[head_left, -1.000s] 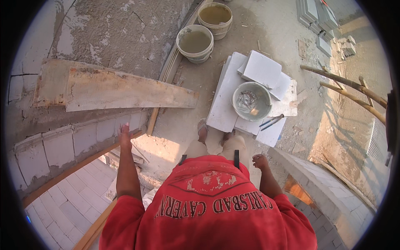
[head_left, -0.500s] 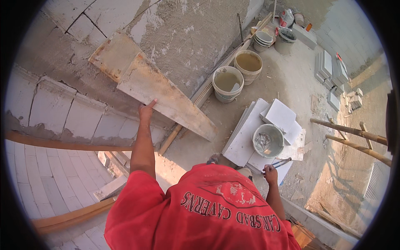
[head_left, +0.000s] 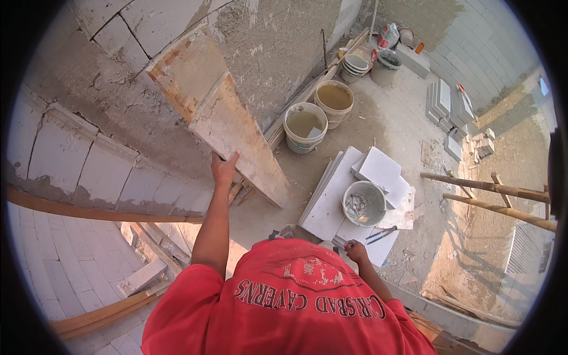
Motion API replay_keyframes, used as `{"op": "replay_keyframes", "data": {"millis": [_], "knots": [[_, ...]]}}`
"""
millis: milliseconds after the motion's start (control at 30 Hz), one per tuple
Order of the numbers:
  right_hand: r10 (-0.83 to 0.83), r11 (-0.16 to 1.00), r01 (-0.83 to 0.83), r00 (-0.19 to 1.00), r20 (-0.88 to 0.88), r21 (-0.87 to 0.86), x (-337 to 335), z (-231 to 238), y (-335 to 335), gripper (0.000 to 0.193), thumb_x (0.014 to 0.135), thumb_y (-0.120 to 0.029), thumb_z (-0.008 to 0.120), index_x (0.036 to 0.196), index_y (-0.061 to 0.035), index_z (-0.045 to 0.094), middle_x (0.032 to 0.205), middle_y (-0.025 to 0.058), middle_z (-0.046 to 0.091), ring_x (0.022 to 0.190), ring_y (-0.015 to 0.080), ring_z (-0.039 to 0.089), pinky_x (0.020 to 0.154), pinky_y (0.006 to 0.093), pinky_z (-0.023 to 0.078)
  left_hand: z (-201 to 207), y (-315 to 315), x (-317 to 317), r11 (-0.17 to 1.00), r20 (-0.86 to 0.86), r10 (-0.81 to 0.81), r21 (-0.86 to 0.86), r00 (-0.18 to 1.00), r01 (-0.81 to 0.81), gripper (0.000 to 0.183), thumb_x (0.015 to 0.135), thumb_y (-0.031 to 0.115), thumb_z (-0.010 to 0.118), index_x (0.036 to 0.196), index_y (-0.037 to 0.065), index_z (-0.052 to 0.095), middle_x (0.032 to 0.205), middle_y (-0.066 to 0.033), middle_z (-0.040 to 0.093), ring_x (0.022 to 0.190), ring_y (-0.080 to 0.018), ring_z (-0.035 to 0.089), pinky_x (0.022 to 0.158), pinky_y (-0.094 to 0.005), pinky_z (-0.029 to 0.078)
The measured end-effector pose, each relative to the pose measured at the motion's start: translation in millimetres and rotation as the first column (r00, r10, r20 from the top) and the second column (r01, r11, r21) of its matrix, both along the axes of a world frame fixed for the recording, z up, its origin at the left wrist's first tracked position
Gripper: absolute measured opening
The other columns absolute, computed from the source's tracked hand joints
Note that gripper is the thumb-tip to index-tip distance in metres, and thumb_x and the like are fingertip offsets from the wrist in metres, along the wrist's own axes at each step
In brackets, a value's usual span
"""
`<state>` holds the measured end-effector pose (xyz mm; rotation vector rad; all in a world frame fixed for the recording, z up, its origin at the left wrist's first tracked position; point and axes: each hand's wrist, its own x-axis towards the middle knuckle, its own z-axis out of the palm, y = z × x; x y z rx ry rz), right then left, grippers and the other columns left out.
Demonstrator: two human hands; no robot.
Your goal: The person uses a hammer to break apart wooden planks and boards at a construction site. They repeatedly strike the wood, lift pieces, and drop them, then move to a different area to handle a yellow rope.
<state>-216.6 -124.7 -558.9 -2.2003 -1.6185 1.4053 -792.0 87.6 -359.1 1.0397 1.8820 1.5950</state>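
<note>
My left hand [head_left: 223,167] grips the lower edge of a long, mortar-stained wooden board [head_left: 245,133], thumb over its face. The board slants from the rough wall down toward the floor; a seam crosses its upper part. My right hand [head_left: 356,251] is at the near edge of a stack of white blocks [head_left: 319,198], fingers curled; whatever they may hold is hidden. Just right of it, a pair of pincers [head_left: 381,235] with blue handles lies on a white slab, apart from the hand. Behind the pincers stands a bucket [head_left: 363,204] with small metal pieces inside.
Two buckets of murky water [head_left: 305,127] stand along the plastered wall [head_left: 278,53]. Farther back are stacked pails [head_left: 355,66] and a dark-rimmed bucket [head_left: 386,66]. Grey blocks [head_left: 439,103] are piled at the far right. Bamboo poles [head_left: 485,186] jut in from the right; a timber rail [head_left: 106,213] runs at left.
My right hand has moved left, off the pincers, which now lie on the slab. The board has tilted more steeply, with my left hand still gripping it. The view has shifted slightly.
</note>
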Motion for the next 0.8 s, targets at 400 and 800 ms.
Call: {"op": "replay_keyframes", "data": {"millis": [400, 800], "knots": [[-0.109, 0.994, 0.111, 0.992, 0.065, -0.018, -70, 81, -64, 0.038, 0.094, -0.041, 0.059, 0.110, -0.0104, 0.073, 0.101, 0.0193, 0.073, 0.097, 0.0381, 0.070, 0.086, 0.0448, 0.054, -37, -9, -91, 0.984, -0.062, 0.153, -0.080, 0.986, -0.158, 0.077, 0.081, 0.029, 0.084, 0.139, -0.007, 0.049, 0.134, -0.0217, 0.060, 0.123, -0.0324, 0.057, 0.105, -0.0380, 0.042], [-0.045, 0.914, -0.089, 0.947, -0.317, -0.396, 4, 178, -129, 0.027, 0.093, -0.024, 0.066, 0.117, -0.0103, 0.071, 0.099, 0.0049, 0.074, 0.090, 0.0170, 0.069, 0.078, 0.0322, 0.057, -140, -49, -81, 0.970, 0.151, 0.192, -0.179, 0.970, -0.164, 0.068, 0.088, 0.027, 0.078, 0.136, -0.004, 0.042, 0.138, -0.0222, 0.053, 0.126, -0.0296, 0.055, 0.107, -0.0383, 0.042]]}}
